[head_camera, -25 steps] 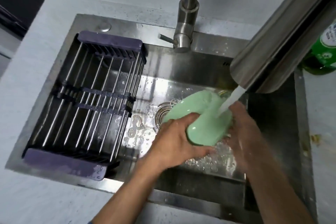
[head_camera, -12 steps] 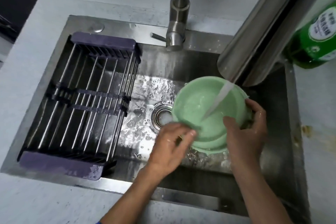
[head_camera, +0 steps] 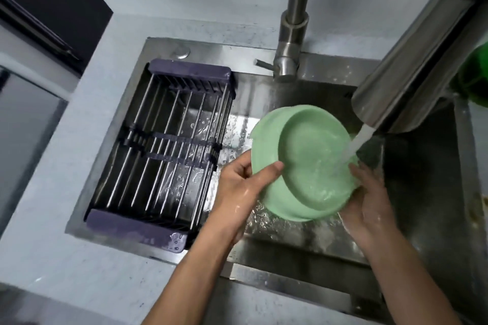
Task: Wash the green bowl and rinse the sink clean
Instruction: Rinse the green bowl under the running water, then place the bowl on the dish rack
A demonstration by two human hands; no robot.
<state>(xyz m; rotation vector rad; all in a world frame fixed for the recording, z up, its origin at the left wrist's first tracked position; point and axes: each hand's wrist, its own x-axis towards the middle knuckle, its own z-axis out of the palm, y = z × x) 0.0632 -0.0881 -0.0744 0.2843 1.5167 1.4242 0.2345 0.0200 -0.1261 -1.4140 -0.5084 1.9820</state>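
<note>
The pale green bowl (head_camera: 309, 163) is held tilted over the steel sink (head_camera: 290, 227), its inside facing up and toward me. My left hand (head_camera: 243, 187) grips its left rim, thumb over the edge. My right hand (head_camera: 369, 200) holds the right rim, fingers curled under the bowl. Water runs from the faucet spout (head_camera: 412, 71) onto the bowl's right inner edge. Wet foam and droplets lie on the sink floor below the bowl.
A purple-ended metal drying rack (head_camera: 169, 155) spans the sink's left half. The faucet base and lever (head_camera: 287, 60) stand at the back rim. A green bottle (head_camera: 475, 74) sits at the right edge. Grey countertop (head_camera: 79, 258) surrounds the sink.
The bowl has been turned from its underside facing me to its inside up, and tilted further left. My left thumb now hooks over the rim.
</note>
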